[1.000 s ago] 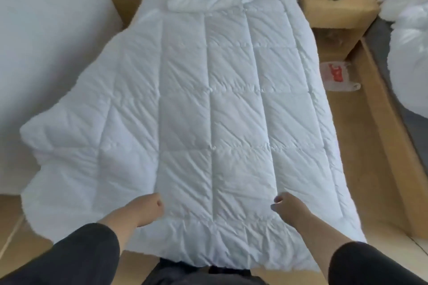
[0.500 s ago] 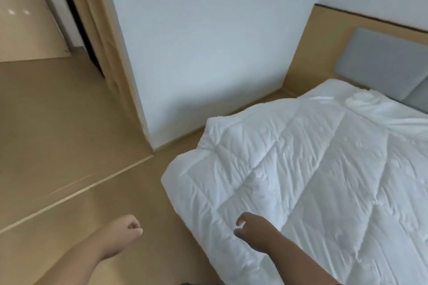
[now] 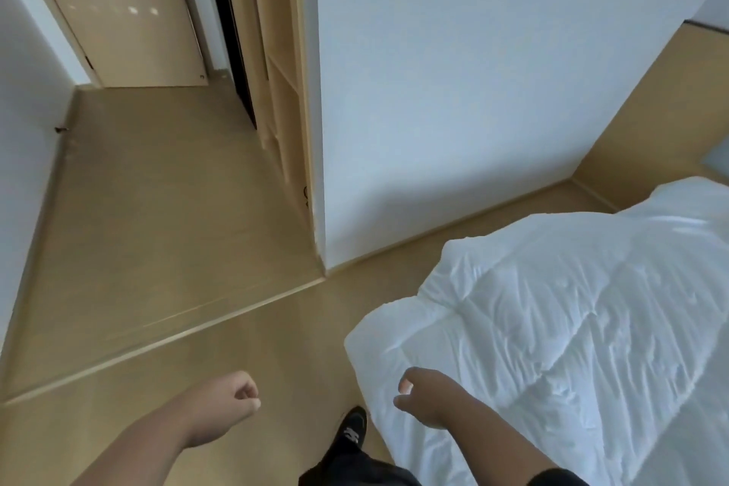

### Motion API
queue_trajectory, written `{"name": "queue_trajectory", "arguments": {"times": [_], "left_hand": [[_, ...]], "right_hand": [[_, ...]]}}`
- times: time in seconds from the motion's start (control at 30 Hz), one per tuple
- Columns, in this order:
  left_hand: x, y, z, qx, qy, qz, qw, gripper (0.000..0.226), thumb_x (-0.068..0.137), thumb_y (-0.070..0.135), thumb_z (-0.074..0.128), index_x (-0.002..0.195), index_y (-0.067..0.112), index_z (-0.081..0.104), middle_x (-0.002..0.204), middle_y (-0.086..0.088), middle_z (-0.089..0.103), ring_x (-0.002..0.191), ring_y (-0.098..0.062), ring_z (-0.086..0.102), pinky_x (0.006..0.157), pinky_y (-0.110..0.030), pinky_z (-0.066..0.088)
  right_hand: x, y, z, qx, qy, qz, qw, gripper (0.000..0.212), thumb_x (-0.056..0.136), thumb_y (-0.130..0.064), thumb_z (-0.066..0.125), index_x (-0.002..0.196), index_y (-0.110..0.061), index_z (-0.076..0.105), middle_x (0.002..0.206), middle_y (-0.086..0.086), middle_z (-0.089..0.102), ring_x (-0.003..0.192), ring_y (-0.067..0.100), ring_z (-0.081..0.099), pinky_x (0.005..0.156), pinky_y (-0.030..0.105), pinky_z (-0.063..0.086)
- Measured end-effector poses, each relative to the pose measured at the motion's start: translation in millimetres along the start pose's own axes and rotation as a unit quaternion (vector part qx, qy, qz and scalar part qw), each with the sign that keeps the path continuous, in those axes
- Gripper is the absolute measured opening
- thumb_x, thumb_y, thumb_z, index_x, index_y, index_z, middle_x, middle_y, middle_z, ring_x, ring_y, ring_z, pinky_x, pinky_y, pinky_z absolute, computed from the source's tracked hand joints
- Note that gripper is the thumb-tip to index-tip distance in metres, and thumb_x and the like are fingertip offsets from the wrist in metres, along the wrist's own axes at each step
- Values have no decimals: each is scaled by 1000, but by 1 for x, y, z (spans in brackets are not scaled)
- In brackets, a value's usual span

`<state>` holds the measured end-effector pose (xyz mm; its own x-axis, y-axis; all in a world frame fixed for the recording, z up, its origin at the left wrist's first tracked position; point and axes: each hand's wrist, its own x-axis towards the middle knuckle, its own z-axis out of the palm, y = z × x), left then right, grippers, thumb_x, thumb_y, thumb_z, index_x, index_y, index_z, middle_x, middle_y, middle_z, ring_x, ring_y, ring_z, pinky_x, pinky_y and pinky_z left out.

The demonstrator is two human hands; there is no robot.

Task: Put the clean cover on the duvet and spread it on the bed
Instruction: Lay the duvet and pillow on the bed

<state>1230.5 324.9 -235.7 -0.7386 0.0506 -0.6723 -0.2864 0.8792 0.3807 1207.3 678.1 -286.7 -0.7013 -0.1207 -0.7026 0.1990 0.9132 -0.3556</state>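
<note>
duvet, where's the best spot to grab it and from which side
Probably the rounded near corner of the quilted white duvet, where it bulges out over the wooden floor. That corner overhangs with open floor around it, so fingers could curl under the edge. Come in from the floor side; the right hand hangs closest, the left hand holds nothing.

White quilted duvet (image 3: 572, 327) covers bed; corner overhangs floor (image 3: 157, 249).
</note>
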Motion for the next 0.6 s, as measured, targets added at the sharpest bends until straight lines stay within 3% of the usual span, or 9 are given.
{"name": "queue_trajectory", "arguments": {"times": [0.17,0.33,0.6], "left_hand": [[78,13,-81,5,26,-19,999,7,95,40,58,96,35,63,100,12,67,92,-5,64,84,-25,51],[151,54,-158,5,48,-3,999,4,95,35,60,95,35,63,98,11,68,90,-6,64,77,-23,49],[286,122,-236,9,6,39,999,5,89,40,65,91,37,67,93,12,70,86,-3,67,79,-24,51]], "right_hand": [[94,-33,-75,-12,1,-22,1000,40,98,-43,54,133,-24,55,134,-2,59,117,19,57,98,31,46],[162,-51,-181,10,58,2,998,29,95,-31,52,121,-19,59,115,1,63,102,19,59,81,29,46],[230,-34,-282,41,104,50,992,34,93,-34,50,122,-19,60,120,0,64,103,17,60,88,28,50]]}}
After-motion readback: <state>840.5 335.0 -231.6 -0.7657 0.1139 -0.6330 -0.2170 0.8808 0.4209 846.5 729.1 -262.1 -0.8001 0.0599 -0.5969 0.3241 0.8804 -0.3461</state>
